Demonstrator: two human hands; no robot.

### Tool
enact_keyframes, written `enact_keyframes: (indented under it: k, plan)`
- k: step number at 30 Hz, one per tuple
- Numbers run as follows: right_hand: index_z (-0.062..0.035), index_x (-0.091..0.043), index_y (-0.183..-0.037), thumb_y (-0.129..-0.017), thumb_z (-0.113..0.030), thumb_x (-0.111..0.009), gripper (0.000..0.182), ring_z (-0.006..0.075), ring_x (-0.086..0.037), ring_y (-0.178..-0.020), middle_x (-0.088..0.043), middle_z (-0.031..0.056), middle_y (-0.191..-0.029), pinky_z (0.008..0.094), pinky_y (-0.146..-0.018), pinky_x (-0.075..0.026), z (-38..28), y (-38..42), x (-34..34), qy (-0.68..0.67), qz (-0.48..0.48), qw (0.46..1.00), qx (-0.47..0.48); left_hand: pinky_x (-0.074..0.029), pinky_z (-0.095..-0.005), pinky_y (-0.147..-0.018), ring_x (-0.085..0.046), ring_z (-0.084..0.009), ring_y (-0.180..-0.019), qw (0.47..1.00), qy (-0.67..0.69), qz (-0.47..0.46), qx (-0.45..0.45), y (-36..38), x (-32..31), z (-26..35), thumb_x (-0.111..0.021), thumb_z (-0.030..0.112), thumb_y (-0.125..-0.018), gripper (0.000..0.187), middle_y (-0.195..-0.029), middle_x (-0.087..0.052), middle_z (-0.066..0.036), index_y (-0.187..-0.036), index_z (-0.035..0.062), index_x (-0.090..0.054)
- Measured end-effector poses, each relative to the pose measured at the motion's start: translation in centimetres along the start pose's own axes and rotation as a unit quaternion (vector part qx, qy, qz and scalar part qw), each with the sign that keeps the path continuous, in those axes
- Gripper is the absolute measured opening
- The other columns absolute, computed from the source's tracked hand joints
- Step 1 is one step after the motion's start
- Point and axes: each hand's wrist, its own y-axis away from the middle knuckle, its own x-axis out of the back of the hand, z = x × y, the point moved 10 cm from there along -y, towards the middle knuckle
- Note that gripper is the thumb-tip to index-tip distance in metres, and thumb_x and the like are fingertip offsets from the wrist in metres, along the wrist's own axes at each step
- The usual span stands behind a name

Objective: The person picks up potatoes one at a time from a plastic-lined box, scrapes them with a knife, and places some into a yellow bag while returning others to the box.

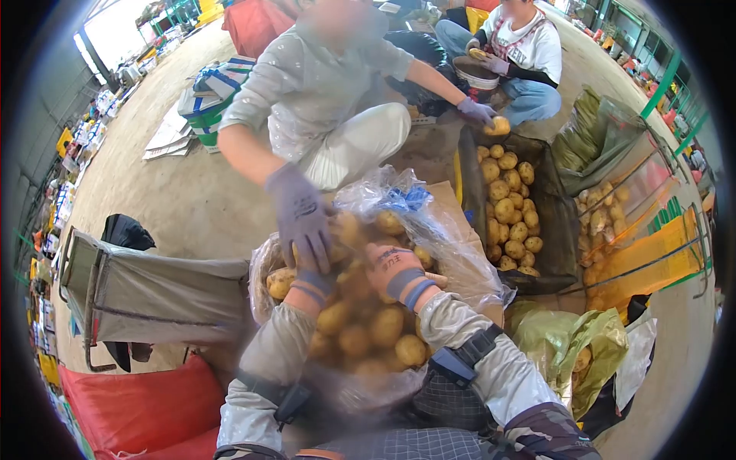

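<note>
A plastic-lined container (264, 257) in front of me holds many potatoes (387, 326), some blurred. My left hand (310, 282), in a grey-and-orange glove, is at the left among the potatoes. A co-worker's purple-gloved hand (300, 215) reaches over it and hides its fingers. My right hand (395, 270), gloved alike, lies over the potatoes at the right with its fingers curled down; what they hold is hidden. One potato (349, 228) shows between the hands, close to the co-worker's fingers.
The co-worker's other hand (477, 112) holds a potato (497, 126) above a dark lined crate (553, 222) of potatoes. Another person (529, 46) sits behind with a bucket (475, 75). A grey-lined frame (165, 295) and red sacks (146, 406) stand left, a yellow-green bag (567, 333) right.
</note>
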Motion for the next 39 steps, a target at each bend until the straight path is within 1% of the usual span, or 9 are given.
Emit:
enact_keyframes:
  k: [16, 19, 22, 25, 28, 29, 32, 33, 39]
  plan:
    - [-0.0054, -0.069, -0.121, -0.091, -0.025, -0.057, 0.038, 0.0347, -0.067, -0.114, -0.068, 0.0178, -0.124, 0.0469, -0.09, -0.056, 4.0, 0.9, 0.1, 0.111, -0.148, 0.978, -0.094, -0.045, -0.0469, -0.1, -0.049, -0.0349, -0.121, 0.958, 0.196, -0.191, 0.082, -4.5, 0.3, -3.0, -0.036, 0.033, -0.105, 0.04, -0.131, -0.055, -0.016, -0.132, 0.0086, -0.051]
    - [-0.0042, -0.071, -0.117, -0.091, -0.02, -0.055, 0.035, 0.0345, -0.068, -0.113, -0.069, 0.0168, -0.123, 0.0465, -0.09, -0.057, 4.4, 1.2, -0.7, 0.117, -0.155, 0.976, -0.094, -0.046, -0.0408, -0.103, -0.054, -0.0307, -0.121, 0.985, 0.052, -0.142, 0.081, -4.9, 1.6, -2.9, -0.031, 0.03, -0.107, 0.044, -0.137, -0.054, -0.014, -0.141, 0.0081, -0.046]
    - [-0.0042, -0.072, -0.115, -0.09, -0.019, -0.055, 0.034, 0.034, -0.068, -0.112, -0.07, 0.0166, -0.122, 0.0457, -0.089, -0.057, 4.3, 1.1, -0.8, 0.118, -0.135, 0.98, -0.084, -0.047, -0.0422, -0.103, -0.053, -0.0302, -0.123, 0.979, -0.022, -0.189, 0.075, -5.7, 1.7, -2.5, -0.029, 0.033, -0.107, 0.046, -0.14, -0.052, -0.013, -0.145, 0.0089, -0.043]
    - [-0.0043, -0.072, -0.115, -0.089, -0.019, -0.056, 0.034, 0.0337, -0.068, -0.112, -0.07, 0.0167, -0.122, 0.0453, -0.089, -0.057, 4.1, 1.1, -1.0, 0.12, -0.139, 0.98, -0.075, -0.049, -0.044, -0.099, -0.057, -0.0284, -0.118, 0.97, 0.074, -0.185, 0.139, -6.6, 0.4, -3.1, -0.036, 0.038, -0.107, 0.046, -0.135, -0.057, -0.011, -0.141, 0.0102, -0.047]
    - [-0.0038, -0.071, -0.116, -0.088, -0.018, -0.056, 0.035, 0.0339, -0.068, -0.113, -0.069, 0.017, -0.122, 0.0445, -0.09, -0.056, 4.2, 1.1, -1.1, 0.125, -0.157, 0.977, -0.074, -0.051, -0.0435, -0.093, -0.061, -0.0253, -0.113, 0.97, 0.026, -0.225, 0.084, -3.5, -4.3, -2.1, -0.047, 0.046, -0.103, 0.048, -0.128, -0.062, -0.008, -0.137, 0.0128, -0.053]
    - [-0.0036, -0.071, -0.116, -0.088, -0.018, -0.056, 0.036, 0.034, -0.068, -0.113, -0.069, 0.0172, -0.122, 0.0442, -0.091, -0.056, 4.3, 1.2, -1.2, 0.127, -0.163, 0.976, -0.075, -0.053, -0.0426, -0.086, -0.063, -0.024, -0.106, 0.985, -0.09, -0.133, 0.059, -2.6, -3.5, -1.0, -0.055, 0.048, -0.099, 0.048, -0.123, -0.065, -0.005, -0.133, 0.0148, -0.057]
    - [-0.003, -0.071, -0.116, -0.087, -0.018, -0.055, 0.036, 0.0344, -0.068, -0.112, -0.069, 0.0179, -0.122, 0.0446, -0.091, -0.055, 4.0, 1.4, -1.0, 0.124, -0.161, 0.977, -0.066, -0.055, -0.0403, -0.079, -0.063, -0.0241, -0.1, 0.981, -0.187, -0.048, 0.003, -0.3, -4.7, 2.5, -0.057, 0.041, -0.098, 0.044, -0.121, -0.064, -0.007, -0.133, 0.0146, -0.057]
    - [-0.0031, -0.07, -0.116, -0.087, -0.018, -0.055, 0.036, 0.0346, -0.068, -0.112, -0.069, 0.0179, -0.122, 0.0449, -0.091, -0.055, 3.5, 1.7, -0.6, 0.13, -0.162, 0.977, -0.057, -0.054, -0.044, -0.086, -0.063, -0.0298, -0.099, 0.972, -0.214, -0.025, -0.089, -1.1, -3.1, 4.4, -0.053, 0.043, -0.1, 0.052, -0.114, -0.064, -0.014, -0.135, 0.004, -0.054]
    - [-0.0045, -0.069, -0.119, -0.088, -0.019, -0.053, 0.038, 0.0348, -0.067, -0.113, -0.068, 0.0178, -0.123, 0.0452, -0.094, -0.054, 3.7, 1.9, -0.6, 0.116, -0.158, 0.979, -0.061, -0.057, -0.0373, -0.078, -0.066, -0.0245, -0.09, 0.966, -0.203, 0.078, -0.141, -1.9, 4.4, 9.9, -0.057, 0.035, -0.1, 0.044, -0.107, -0.067, -0.013, -0.127, 0.001, -0.058]
